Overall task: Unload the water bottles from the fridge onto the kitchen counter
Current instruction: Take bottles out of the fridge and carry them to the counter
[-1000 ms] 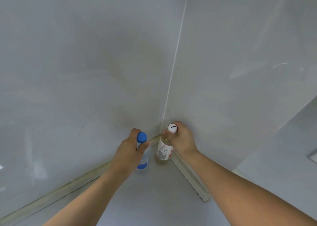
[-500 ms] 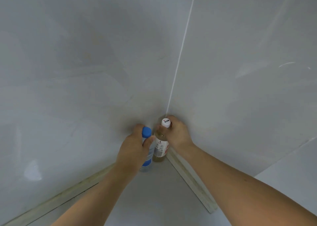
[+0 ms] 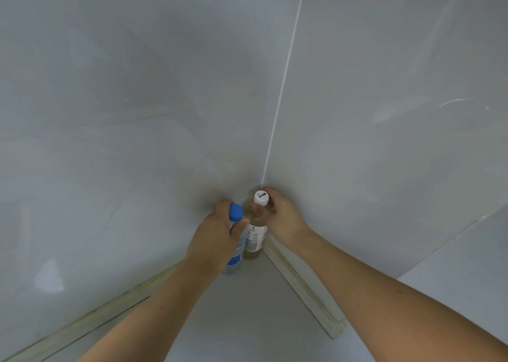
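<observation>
grey counter [image 3: 247, 320], apparently bearing two bottles [image 3: 254, 240]

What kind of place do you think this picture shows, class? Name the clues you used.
Probably a kitchen counter corner. Two glossy grey tiled walls meet at a white grout line above a pale counter. The left hand grips a blue-capped bottle; the right hand grips a white-capped bottle.

Head view, angled down into wall corner [image 3: 264, 180].
</observation>
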`<action>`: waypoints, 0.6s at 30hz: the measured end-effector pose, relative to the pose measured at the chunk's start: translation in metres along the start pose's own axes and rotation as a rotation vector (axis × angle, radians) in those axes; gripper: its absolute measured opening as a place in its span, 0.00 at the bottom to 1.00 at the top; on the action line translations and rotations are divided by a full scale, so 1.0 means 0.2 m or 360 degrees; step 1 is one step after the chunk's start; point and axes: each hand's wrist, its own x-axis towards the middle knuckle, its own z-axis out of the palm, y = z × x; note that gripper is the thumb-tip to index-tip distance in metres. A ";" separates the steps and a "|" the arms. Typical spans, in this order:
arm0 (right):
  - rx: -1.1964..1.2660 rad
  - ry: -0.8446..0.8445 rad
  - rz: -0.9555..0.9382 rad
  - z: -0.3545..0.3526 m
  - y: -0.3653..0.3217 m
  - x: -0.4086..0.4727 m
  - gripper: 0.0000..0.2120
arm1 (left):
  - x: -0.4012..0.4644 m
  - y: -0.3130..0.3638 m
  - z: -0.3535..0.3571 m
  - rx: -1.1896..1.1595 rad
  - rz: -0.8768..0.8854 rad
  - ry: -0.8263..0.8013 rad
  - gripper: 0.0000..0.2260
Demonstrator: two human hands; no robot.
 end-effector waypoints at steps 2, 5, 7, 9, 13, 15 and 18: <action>-0.0015 0.0017 -0.0011 -0.01 0.00 -0.02 0.10 | 0.00 0.01 0.00 -0.0004 -0.0016 0.0004 0.12; -0.0029 -0.0001 -0.0004 -0.03 -0.01 -0.06 0.12 | -0.01 0.02 -0.01 -0.0013 -0.0055 0.0003 0.11; -0.0133 -0.0019 -0.0008 -0.05 -0.02 -0.10 0.14 | -0.02 0.03 -0.02 -0.0055 -0.0087 -0.0029 0.12; -0.0252 -0.0011 -0.0018 -0.08 -0.04 -0.14 0.16 | -0.03 0.05 -0.04 -0.0056 -0.0104 -0.0047 0.15; -0.0471 0.0058 -0.0008 -0.12 -0.10 -0.23 0.25 | -0.07 0.11 -0.10 0.0089 -0.0036 -0.0037 0.22; -0.0512 0.0089 -0.0015 -0.15 -0.14 -0.30 0.27 | -0.10 0.16 -0.14 0.0202 0.0051 -0.0035 0.21; -0.0567 0.0130 -0.0067 -0.20 -0.20 -0.40 0.27 | -0.14 0.24 -0.20 0.0281 0.0119 -0.0019 0.21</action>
